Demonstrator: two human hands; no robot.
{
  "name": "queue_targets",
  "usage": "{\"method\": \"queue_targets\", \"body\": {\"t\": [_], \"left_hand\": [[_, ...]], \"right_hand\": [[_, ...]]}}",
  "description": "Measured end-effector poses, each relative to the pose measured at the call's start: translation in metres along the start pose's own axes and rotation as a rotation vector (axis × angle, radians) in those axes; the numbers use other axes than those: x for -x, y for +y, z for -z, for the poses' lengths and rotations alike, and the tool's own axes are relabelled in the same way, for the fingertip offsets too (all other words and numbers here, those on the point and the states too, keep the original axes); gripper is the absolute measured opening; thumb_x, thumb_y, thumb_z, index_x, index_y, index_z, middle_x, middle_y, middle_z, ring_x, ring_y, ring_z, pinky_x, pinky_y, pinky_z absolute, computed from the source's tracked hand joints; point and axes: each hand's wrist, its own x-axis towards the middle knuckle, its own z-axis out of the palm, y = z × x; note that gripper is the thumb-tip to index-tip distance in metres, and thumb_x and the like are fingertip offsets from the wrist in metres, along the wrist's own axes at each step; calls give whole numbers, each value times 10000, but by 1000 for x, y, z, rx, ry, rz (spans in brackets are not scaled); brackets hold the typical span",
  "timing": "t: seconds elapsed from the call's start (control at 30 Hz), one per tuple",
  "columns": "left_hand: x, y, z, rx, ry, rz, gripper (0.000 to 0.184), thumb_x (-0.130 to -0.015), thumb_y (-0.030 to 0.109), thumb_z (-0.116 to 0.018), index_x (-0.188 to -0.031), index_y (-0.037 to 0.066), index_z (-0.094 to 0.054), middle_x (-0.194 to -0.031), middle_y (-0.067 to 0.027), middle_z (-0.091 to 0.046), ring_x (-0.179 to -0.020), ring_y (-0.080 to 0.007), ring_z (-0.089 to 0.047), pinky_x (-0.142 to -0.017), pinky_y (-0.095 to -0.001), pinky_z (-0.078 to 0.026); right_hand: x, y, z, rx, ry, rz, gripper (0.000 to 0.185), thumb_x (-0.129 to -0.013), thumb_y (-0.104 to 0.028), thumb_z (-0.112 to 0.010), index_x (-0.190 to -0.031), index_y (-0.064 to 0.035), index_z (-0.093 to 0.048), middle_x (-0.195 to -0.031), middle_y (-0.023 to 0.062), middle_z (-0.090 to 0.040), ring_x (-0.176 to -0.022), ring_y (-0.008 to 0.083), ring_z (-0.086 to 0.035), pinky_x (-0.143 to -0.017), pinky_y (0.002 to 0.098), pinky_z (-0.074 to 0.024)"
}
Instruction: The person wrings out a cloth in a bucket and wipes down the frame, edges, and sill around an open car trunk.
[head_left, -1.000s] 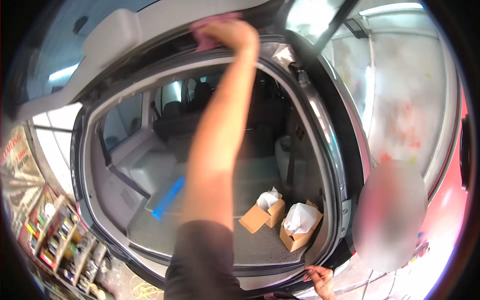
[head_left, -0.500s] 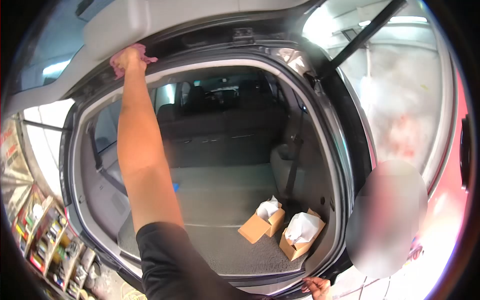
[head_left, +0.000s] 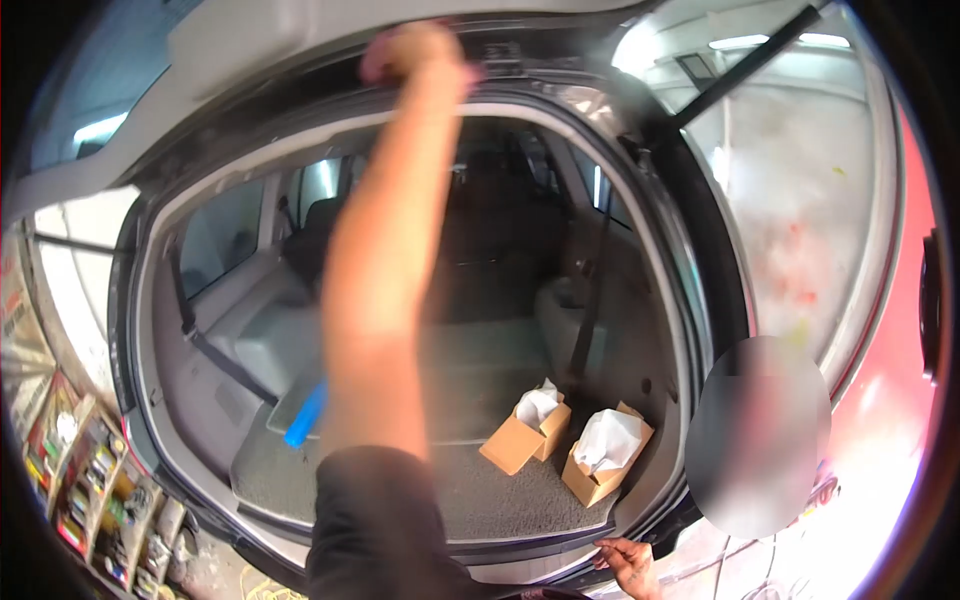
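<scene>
Left hand: raised on a bare forearm, the left hand (head_left: 425,48) is at the pink cloth (head_left: 378,60), which shows on both sides of it; motion blur hides the fingers, so I cannot tell whether they pinch it or lie flat.
Pink cloth: up at the dark lower edge of the raised liftgate (head_left: 270,45), above the cargo opening.
Right hand: low at the rear sill (head_left: 535,568), the right hand (head_left: 630,570) has loosely bent, slightly parted fingers, nothing visible in them.
Cargo floor: grey, carpet-like surface (head_left: 475,500), with a bright blue strip (head_left: 306,415) lying left of the forearm (too plain to name further).
Boxes: the nearer-centre cardboard box (head_left: 548,432) and the right-hand cardboard box (head_left: 590,486) stand open near each other, white wrapping (head_left: 610,438) rising from the latter.
Liftgate strut: a dark bar (head_left: 745,68) slants at upper right.
Room: pale wall (head_left: 800,210) with red smudges, ceiling lights (head_left: 825,41), glossy red panel (head_left: 888,330) far right.
Floor side: cluttered wooden shelving (head_left: 100,500) at lower left, yellow cord (head_left: 262,586) near it.
</scene>
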Motion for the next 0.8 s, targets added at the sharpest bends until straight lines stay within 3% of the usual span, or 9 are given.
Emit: {"method": "queue_targets", "body": {"t": [0.17, 0.2, 0.3, 0.37, 0.5, 0.63, 0.67, 0.73, 0.8], "left_hand": [[-35, -2, -15, 56, 296, 190, 492, -967, 291, -508, -1336, -34, -517, -1325, -361, -529, -1150, -486, -560, -955, -598, -492], [-42, -47, -20, 53, 203, -108, 520, -975, 280, -510, -1281, -140, -480, -1314, -417, -516, -1170, -487, -591, -1048, -559, -480], [6, -58, -61, -536, 240, -182, 500, -987, 257, -487, -1318, -105, -388, -1317, -384, -537, -1170, -439, -623, -1045, -505, -491], [-5, -54, -45, -392, 134, -148, 471, -970, 184, -523, -1325, -84, -369, -1167, -294, -645, -930, -412, -690, -797, -539, -569], [-33, 0, 15, -11, -38, -44, 343, -955, 51, -513, -1278, -41, -584, -1363, -246, -567, -757, -442, -655, -488, -524, -510], [-67, 22, 42, 37, 27, 108, 439, -872, 138, -737, -1286, 150, -592, -1207, -190, -664, -1029, -500, -606, -808, -797, -434], [-69, 12, 31, -57, 102, 86, 487, -866, 176, -757, -1321, 162, -585, -1317, -178, -630, -1121, -521, -574, -905, -856, -369], [-62, -14, 6, -190, -34, 118, 352, -887, 184, -702, -1218, 83, -635, -1173, -199, -660, -991, -425, -616, -822, -709, -453], [-75, -35, -13, -412, -475, 156, 282, -909, 191, -647, -1115, 3, -684, -1028, -220, -691, -862, -329, -658, -739, -561, -537]], "right_hand": [[30, 29, 15, -327, 163, -136, 341, -1019, -170, -591, -1256, 55, -688, -916, 148, -765, -773, 220, -745, -722, 326, -590], [36, 33, 19, -347, 150, -176, 343, -1018, -171, -592, -1256, 57, -688, -921, 152, -764, -775, 219, -746, -726, 328, -592], [32, 38, 29, -381, 109, -254, 346, -1011, -165, -594, -1255, 62, -686, -913, 161, -758, -796, 209, -746, -732, 331, -598], [22, 38, 35, -327, 21, -216, 319, -1015, -138, -579, -1237, 58, -696, -887, 134, -756, -785, 193, -738, -701, 313, -594], [-10, 35, 44, -141, -133, -118, 289, -1025, -134, -562, -1205, 25, -721, -880, 112, -758, -752, 179, -724, -667, 303, -580], [-13, 16, 57, -271, -48, -83, 283, -1018, -130, -558, -1186, 24, -727, -919, 120, -758, -747, 167, -714, -672, 308, -576], [-14, 68, 41, -481, 41, -190, 221, -1019, -50, -569, -1096, 105, -707, -803, 143, -741, -720, 204, -732, -688, 310, -601], [-6, 73, 41, -445, 15, -231, 219, -1020, -46, -567, -1094, 105, -708, -806, 146, -743, -721, 204, -733, -691, 303, -600], [-6, 74, 34, -416, -33, -220, 223, -1024, -56, -572, -1091, 106, -708, -808, 148, -744, -719, 203, -733, -695, 302, -601]]}}
